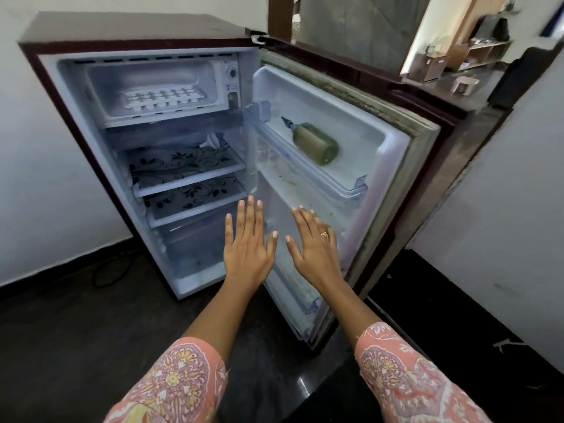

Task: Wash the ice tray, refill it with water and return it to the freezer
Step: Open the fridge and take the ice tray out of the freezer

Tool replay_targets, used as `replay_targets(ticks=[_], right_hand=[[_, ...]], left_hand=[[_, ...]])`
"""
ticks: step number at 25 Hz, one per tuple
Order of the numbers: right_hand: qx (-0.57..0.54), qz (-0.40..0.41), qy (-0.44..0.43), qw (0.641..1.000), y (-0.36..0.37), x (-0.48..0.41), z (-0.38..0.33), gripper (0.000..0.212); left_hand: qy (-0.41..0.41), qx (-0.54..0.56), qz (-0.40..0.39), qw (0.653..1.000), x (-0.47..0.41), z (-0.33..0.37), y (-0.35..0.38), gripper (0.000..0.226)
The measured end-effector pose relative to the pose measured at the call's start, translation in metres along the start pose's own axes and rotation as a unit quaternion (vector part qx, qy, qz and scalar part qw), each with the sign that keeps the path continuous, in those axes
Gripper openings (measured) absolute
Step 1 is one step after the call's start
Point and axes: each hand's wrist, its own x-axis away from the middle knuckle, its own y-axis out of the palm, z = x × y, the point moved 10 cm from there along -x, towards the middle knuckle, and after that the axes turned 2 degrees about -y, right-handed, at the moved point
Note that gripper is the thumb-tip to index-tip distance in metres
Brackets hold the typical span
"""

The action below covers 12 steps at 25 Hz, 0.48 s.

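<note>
Ice tray (160,99) in freezer (146,76), bottle (316,143) in door shelf (335,183), left hand (247,248), right hand (316,250), grips flat, empty

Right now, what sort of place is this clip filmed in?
Probably a home: a small single-door fridge stands open on a dark floor, an ice tray in its freezer compartment, a bottle on the door shelf, wooden shelving beyond.

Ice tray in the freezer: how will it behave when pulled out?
The ice tray looks like thin white plastic, so probably light and somewhat flexible. Its cells seem whitish, perhaps frozen, which would add weight and stiffness. It lies flat, so it should slide out.
</note>
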Motion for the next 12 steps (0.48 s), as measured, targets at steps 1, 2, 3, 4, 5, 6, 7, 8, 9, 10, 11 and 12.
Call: replay_targets(ticks=[1, 2, 3, 4, 5, 6, 7, 8, 9, 10, 11, 12], right_hand=[[0.004, -0.016, -0.002, 1.0, 0.012, -0.005, -0.007, 0.057], [0.009, -0.03, -0.002, 1.0, 0.023, -0.01, -0.013, 0.058], [0.016, -0.041, -0.003, 0.999, 0.033, -0.014, -0.019, 0.059], [0.025, -0.051, -0.005, 0.998, 0.043, -0.019, -0.027, 0.059], [0.033, -0.058, -0.01, 0.998, 0.05, -0.024, -0.034, 0.06], [0.039, -0.065, -0.015, 0.997, 0.058, -0.03, -0.043, 0.06], [0.043, -0.069, -0.02, 0.996, 0.065, -0.036, -0.05, 0.061], [0.045, -0.072, -0.023, 0.996, 0.071, -0.042, -0.058, 0.061], [0.044, -0.075, -0.026, 0.996, 0.077, -0.048, -0.065, 0.062], [0.045, -0.076, -0.029, 0.996, 0.082, -0.054, -0.072, 0.062], [0.047, -0.079, -0.031, 0.995, 0.089, -0.061, -0.08, 0.062], [0.049, -0.082, -0.033, 0.995, 0.095, -0.067, -0.086, 0.062]], left_hand=[[-0.012, -0.005, -0.005, 1.0, 0.001, -0.014, 0.001, 0.064], [-0.023, -0.01, -0.01, 1.0, 0.002, -0.027, 0.002, 0.064], [-0.032, -0.013, -0.014, 0.999, 0.002, -0.039, 0.003, 0.064], [-0.04, -0.015, -0.019, 0.999, 0.001, -0.051, 0.004, 0.064], [-0.047, -0.015, -0.023, 0.999, 0.0, -0.061, 0.004, 0.064], [-0.053, -0.016, -0.025, 0.998, -0.002, -0.073, 0.005, 0.065], [-0.058, -0.016, -0.028, 0.998, -0.004, -0.083, 0.005, 0.065], [-0.061, -0.016, -0.03, 0.998, -0.007, -0.092, 0.006, 0.064], [-0.066, -0.014, -0.034, 0.997, -0.009, -0.102, 0.007, 0.064], [-0.071, -0.013, -0.037, 0.997, -0.012, -0.111, 0.008, 0.064], [-0.077, -0.011, -0.04, 0.996, -0.015, -0.123, 0.01, 0.064], [-0.082, -0.01, -0.042, 0.996, -0.018, -0.133, 0.011, 0.064]])
